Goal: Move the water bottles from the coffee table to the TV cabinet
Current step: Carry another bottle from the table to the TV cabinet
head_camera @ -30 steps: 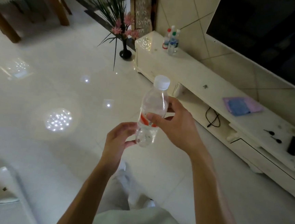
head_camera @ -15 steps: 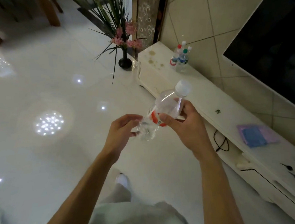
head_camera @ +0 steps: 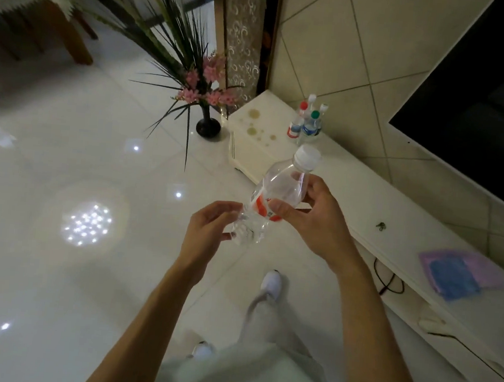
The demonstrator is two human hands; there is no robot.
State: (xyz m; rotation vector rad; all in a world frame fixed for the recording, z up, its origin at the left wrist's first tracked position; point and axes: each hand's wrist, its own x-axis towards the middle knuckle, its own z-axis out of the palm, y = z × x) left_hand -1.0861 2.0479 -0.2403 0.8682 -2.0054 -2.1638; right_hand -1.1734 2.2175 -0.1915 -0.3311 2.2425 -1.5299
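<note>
A clear water bottle [head_camera: 278, 190] with a white cap and a red label is tilted to the right in front of me. My right hand [head_camera: 312, 220] grips it around the middle. My left hand [head_camera: 207, 232] is at its base, fingers loosely curled and touching the bottom. Over on the far left end of the white TV cabinet [head_camera: 351, 193], several water bottles [head_camera: 307, 124] stand upright with red, green and white caps.
A black vase with pink flowers and long leaves [head_camera: 205, 95] stands on the floor beside the cabinet's end. A purple and blue cloth [head_camera: 459, 276] lies on the cabinet. The dark TV [head_camera: 491, 90] hangs above. A cable [head_camera: 386, 281] hangs below the cabinet top.
I have walked closer to the cabinet's left end. The bottle has gone from upright to tilted right, and my left hand has loosened at its base.
</note>
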